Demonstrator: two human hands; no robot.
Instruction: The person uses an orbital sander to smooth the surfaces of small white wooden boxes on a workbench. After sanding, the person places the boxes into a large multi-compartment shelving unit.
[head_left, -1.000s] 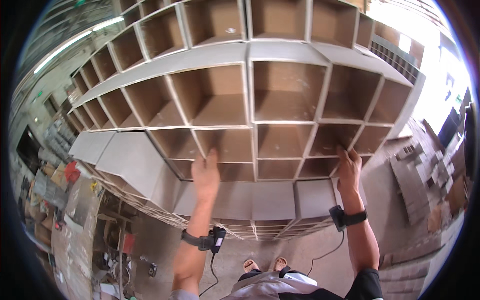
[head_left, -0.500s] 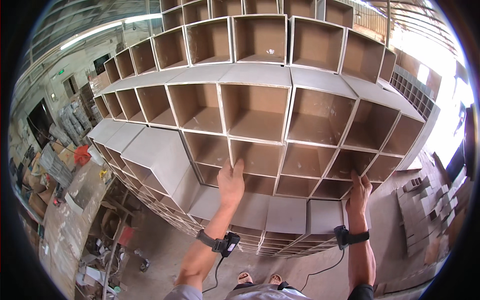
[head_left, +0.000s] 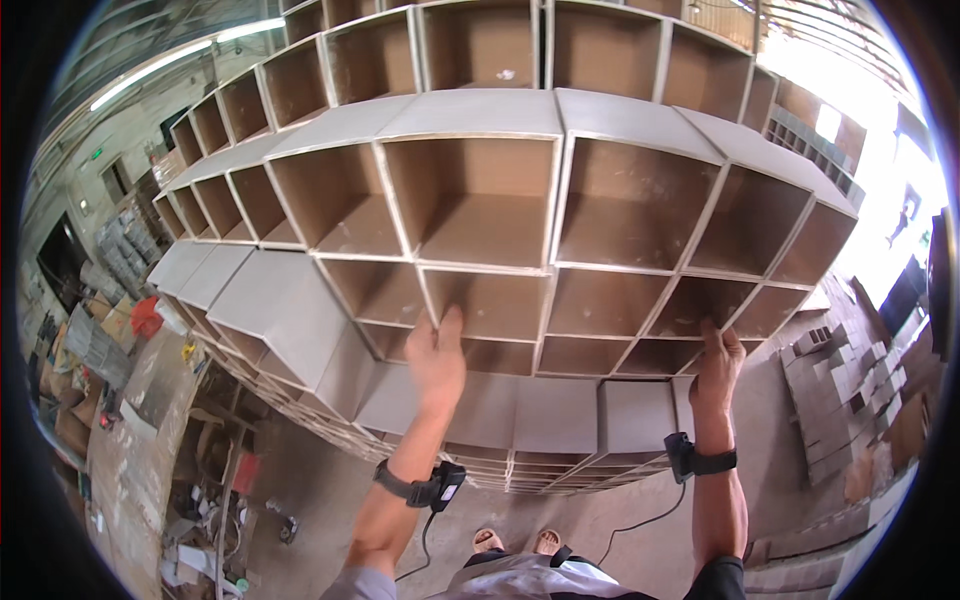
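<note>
Before me rises a tall stack of open-fronted boxes, with pale grey outsides and brown insides. My left hand pinches the upright wall between two boxes in a lower row, its fingers reaching inside. Further right, my right hand grips a box edge near the stack's right end, fingertips inside the opening. Below both hands, the grey tops of a lower layer show. To the left, a taller grey block of boxes stands beside the gripped ones. Both wrists wear black straps with small devices.
On the left runs a worn workbench with scraps and a red bag at its far end. Stacks of grey boxes stand on the floor at the right. More rows of boxes rise behind. My feet are on the floor.
The gripped section of boxes looks larger and closer, its upper rows nearer to me. My left hand has shifted slightly left, and the view has shifted a little. Both hands keep their hold.
</note>
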